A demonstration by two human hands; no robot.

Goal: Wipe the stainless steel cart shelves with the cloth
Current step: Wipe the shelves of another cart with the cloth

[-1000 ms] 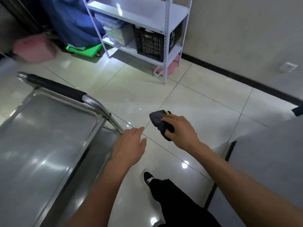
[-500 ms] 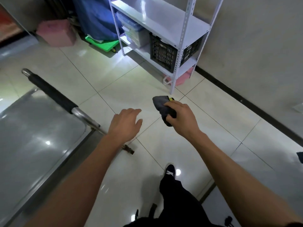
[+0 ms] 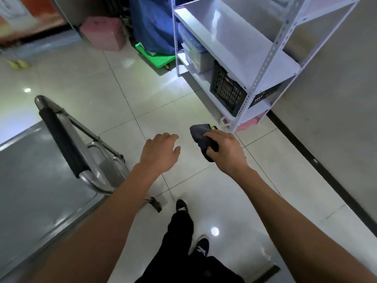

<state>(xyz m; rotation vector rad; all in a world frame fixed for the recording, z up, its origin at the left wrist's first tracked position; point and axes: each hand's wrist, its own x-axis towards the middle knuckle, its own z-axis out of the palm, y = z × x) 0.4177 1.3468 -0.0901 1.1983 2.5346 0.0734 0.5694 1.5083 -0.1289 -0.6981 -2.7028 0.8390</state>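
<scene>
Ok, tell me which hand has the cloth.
The right hand grips the grey cloth; the left hand hangs open, holding nothing.

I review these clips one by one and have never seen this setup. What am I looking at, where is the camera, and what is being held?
No machine here: a person wears a camera on the head, looking down at their own arms. The right hand grips a bunched grey cloth. The left hand hangs relaxed, holding nothing. At left is the steel cart with its black-padded handle; neither hand touches it. Behind stands a white shelf rack holding a black crate.
</scene>
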